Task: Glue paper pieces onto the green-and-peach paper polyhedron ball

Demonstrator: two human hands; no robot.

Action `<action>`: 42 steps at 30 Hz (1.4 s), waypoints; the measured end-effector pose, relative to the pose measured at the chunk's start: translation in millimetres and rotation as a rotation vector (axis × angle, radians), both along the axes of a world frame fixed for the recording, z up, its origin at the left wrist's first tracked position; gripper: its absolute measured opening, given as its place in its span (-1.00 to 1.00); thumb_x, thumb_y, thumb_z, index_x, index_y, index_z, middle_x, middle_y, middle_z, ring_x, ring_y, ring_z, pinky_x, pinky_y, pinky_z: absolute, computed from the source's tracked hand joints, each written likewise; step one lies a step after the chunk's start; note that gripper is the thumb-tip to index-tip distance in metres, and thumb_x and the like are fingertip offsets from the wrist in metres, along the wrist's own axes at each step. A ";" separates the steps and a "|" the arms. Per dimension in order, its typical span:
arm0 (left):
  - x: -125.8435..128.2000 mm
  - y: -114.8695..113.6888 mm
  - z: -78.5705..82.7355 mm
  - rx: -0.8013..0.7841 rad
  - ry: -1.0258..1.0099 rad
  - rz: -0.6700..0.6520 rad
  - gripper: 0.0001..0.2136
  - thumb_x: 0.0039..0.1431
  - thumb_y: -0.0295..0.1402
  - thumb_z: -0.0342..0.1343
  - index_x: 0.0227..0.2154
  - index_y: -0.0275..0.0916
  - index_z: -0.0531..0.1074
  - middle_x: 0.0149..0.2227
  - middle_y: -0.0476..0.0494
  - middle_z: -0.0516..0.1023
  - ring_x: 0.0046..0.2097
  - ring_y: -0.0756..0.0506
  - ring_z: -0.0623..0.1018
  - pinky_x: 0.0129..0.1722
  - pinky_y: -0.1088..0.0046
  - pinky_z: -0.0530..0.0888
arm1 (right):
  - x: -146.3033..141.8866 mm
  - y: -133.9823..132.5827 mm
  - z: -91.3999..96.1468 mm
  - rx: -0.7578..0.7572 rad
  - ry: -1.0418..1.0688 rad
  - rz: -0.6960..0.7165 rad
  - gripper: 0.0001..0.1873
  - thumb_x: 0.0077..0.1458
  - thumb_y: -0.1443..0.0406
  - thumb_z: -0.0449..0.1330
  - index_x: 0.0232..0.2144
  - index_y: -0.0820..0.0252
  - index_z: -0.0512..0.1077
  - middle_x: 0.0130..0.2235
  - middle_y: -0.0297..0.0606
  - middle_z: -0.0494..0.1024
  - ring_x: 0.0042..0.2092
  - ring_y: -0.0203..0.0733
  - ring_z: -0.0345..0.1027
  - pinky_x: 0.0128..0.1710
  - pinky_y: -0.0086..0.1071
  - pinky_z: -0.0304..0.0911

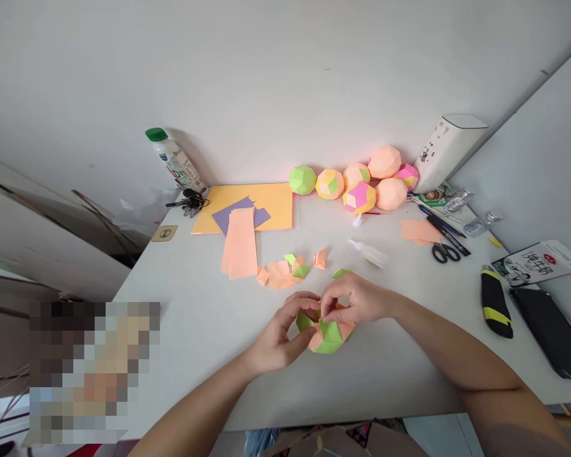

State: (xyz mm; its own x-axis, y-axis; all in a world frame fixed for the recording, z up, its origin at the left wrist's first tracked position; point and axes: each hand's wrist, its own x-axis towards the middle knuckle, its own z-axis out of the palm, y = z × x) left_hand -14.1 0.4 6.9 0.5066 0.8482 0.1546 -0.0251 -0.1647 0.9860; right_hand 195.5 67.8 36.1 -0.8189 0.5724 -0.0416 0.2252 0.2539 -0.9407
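Both my hands meet over a half-built paper ball of green and orange folded units, low in the middle of the white table. My left hand curls round its left side, fingers bent on the paper. My right hand pinches the top of the ball with thumb and fingers closed. Just beyond the hands lie several loose folded units, orange and green.
Several finished paper balls line the wall. Sheets of yellow, purple and orange paper lie at back left beside a bottle and keys. A glue bottle, scissors, pens, a cutter and a black case sit on the right.
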 end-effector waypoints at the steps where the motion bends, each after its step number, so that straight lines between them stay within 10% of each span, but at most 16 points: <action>1: 0.0 0.1 0.9 -0.009 -0.004 -0.003 -0.74 0.21 -0.49 0.01 -0.06 -0.16 0.34 -0.01 -0.26 0.34 -0.15 -0.08 0.45 -0.16 0.32 0.41 | 0.0 0.0 0.9 -0.025 -0.009 -0.010 -0.95 0.03 0.32 0.26 -0.41 0.20 0.51 -0.37 -0.30 0.56 -0.34 -0.29 0.42 -0.30 -0.41 0.35; 25: -1.0 -3.4 -3.6 -0.158 -0.005 -0.017 -0.70 0.24 -0.43 0.04 0.02 -0.17 0.26 -0.23 -0.13 0.42 -0.22 -0.05 0.41 -0.19 0.36 0.35 | -6.9 -6.9 9.0 -0.225 -0.102 -0.061 -0.92 0.01 0.33 0.24 -0.42 0.21 0.40 -0.42 -0.37 0.46 -0.42 -0.36 0.33 -0.45 -0.51 0.28; 34: 3.4 -2.3 -7.3 -0.077 -0.031 0.160 -0.64 0.18 -0.36 0.12 0.04 -0.13 0.29 0.05 -0.22 0.32 0.14 -0.21 0.30 0.16 0.15 0.23 | -10.5 -10.6 7.0 -0.223 -0.046 -0.141 -0.91 -0.05 0.35 0.27 -0.45 0.21 0.41 -0.43 -0.39 0.41 -0.44 -0.39 0.25 -0.47 -0.51 0.20; 38: 4.0 2.6 -9.4 -0.294 -0.165 0.413 -0.62 0.17 -0.21 0.13 0.04 -0.10 0.31 0.16 -0.17 0.27 0.24 -0.23 0.22 0.23 0.15 0.15 | -12.0 -9.4 4.1 -0.208 0.157 -0.305 -0.88 -0.03 0.35 0.28 -0.49 0.22 0.38 -0.44 -0.38 0.40 -0.43 -0.37 0.25 -0.45 -0.48 0.21; 42: 7.7 8.0 -2.8 -0.571 -0.389 0.286 -0.58 0.24 -0.08 -0.02 0.09 -0.16 0.31 0.15 -0.24 0.36 0.17 -0.28 0.33 0.11 0.12 0.29 | -12.5 -8.0 -4.1 -0.195 0.343 -0.421 -0.82 -0.01 0.28 0.31 -0.48 0.21 0.36 -0.38 -0.32 0.42 -0.36 -0.31 0.30 -0.41 -0.44 0.25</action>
State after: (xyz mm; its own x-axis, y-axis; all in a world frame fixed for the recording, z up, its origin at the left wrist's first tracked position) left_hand -6.5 8.4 4.0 0.2530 0.9405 -0.2266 -0.4227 0.3182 0.8486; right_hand 182.9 59.8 32.0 -0.5072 0.8605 0.0486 -0.0572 0.0227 -0.9981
